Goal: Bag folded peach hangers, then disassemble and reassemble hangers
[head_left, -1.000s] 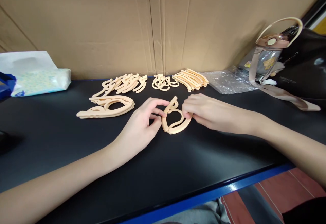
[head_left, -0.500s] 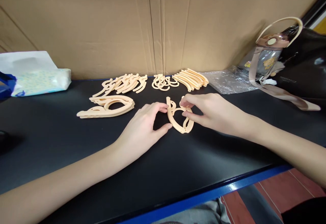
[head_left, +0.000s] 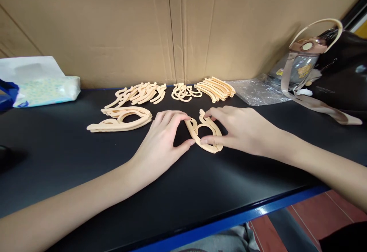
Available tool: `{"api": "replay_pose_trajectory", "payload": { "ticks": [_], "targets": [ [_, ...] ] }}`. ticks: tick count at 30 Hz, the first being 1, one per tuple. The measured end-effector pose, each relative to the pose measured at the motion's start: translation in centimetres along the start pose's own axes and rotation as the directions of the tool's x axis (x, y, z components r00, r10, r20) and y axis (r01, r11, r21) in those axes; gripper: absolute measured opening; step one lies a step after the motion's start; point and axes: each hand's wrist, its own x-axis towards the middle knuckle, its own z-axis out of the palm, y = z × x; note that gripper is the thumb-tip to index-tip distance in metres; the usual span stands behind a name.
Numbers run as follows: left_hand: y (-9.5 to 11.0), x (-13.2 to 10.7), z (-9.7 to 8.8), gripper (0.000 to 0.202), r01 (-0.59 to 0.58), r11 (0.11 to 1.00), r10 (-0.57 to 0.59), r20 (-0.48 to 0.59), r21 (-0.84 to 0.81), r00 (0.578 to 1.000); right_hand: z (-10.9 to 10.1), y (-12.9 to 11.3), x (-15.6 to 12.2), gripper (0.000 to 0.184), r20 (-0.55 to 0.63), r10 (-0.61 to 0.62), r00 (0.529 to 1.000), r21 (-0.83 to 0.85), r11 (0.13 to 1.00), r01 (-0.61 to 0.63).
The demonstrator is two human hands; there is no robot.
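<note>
A cream plastic folding hanger (head_left: 207,147) lies folded on the black table between my hands, its ring-shaped middle showing. My left hand (head_left: 163,137) has its fingertips and thumb against the hanger's left arm. From the other side, my right hand (head_left: 243,129) pinches the right arm, with the thumb over the lower part and the fingers at the top. The right fingertips are partly hidden behind the hanger. To the left lies a small stack of folded cream hangers (head_left: 137,127).
At the back lie cream curved pieces (head_left: 146,94), small hooks (head_left: 181,93) and long curved arms (head_left: 216,89). A tissue pack (head_left: 48,89) is at the left. Clear plastic film (head_left: 255,91), a strapped bottle (head_left: 298,66) and a black bag (head_left: 344,76) occupy the right. Cardboard (head_left: 120,30) stands behind.
The hanger has turned, its lower end swinging to the right. My right thumb has moved down onto its lower part, and my left fingers have shifted slightly up along the left arm.
</note>
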Motion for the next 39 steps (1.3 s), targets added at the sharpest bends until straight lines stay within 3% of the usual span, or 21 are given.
{"api": "replay_pose_trajectory", "payload": {
  "ticks": [2, 5, 9, 12, 17, 22, 29, 34, 39],
  "targets": [
    [-0.2, 0.1, 0.0, 0.046, -0.004, 1.000, 0.004, -0.001, -0.014, 1.000, 0.0, -0.1, -0.1, 0.067, 0.014, -0.096, 0.995, 0.064, 0.993, 0.095],
    [-0.6, 0.2, -0.3, 0.065, -0.030, 0.999, 0.031, 0.029, -0.014, 0.999, -0.2, 0.0, -0.1, 0.057, 0.073, -0.224, 0.972, 0.205, 0.957, 0.205],
    [-1.2, 0.2, -1.0, 0.086, -0.065, 0.997, 0.069, 0.170, -0.033, 0.983, -0.6, 0.2, -0.1, 0.051, 0.156, -0.254, 0.955, 0.414, 0.894, 0.170],
    [-1.4, 0.1, -1.2, 0.084, -0.113, 0.994, 0.112, 0.214, -0.007, 0.971, -0.5, 0.5, 0.0, 0.053, 0.134, -0.281, 0.950, 0.475, 0.860, 0.187],
    [-0.9, 0.1, -1.4, 0.068, -0.270, 0.949, 0.259, 0.086, 0.162, 0.962, 0.1, 1.1, 0.3, 0.040, -0.007, -0.376, 0.927, 0.389, 0.853, 0.349],
    [-0.3, 0.1, -1.5, 0.062, -0.373, 0.855, 0.405, -0.016, 0.360, 0.914, 0.7, 0.3, 0.4, 0.031, -0.091, -0.314, 0.945, 0.418, 0.849, 0.323],
    [0.1, 0.1, -1.4, 0.066, -0.399, 0.807, 0.449, -0.015, 0.435, 0.893, 1.8, -1.4, 0.4, 0.013, -0.109, -0.156, 0.982, 0.673, 0.715, 0.189],
    [0.2, 0.0, -1.4, 0.066, -0.404, 0.802, 0.455, -0.012, 0.441, 0.890, 1.9, -1.2, 0.5, 0.013, -0.120, -0.150, 0.981, 0.705, 0.683, 0.191],
    [0.4, 0.2, -1.5, 0.065, -0.422, 0.738, 0.483, 0.023, 0.527, 0.875, 1.8, -1.2, 0.5, 0.013, -0.137, -0.175, 0.975, 0.650, 0.727, 0.222]
  ]
}}
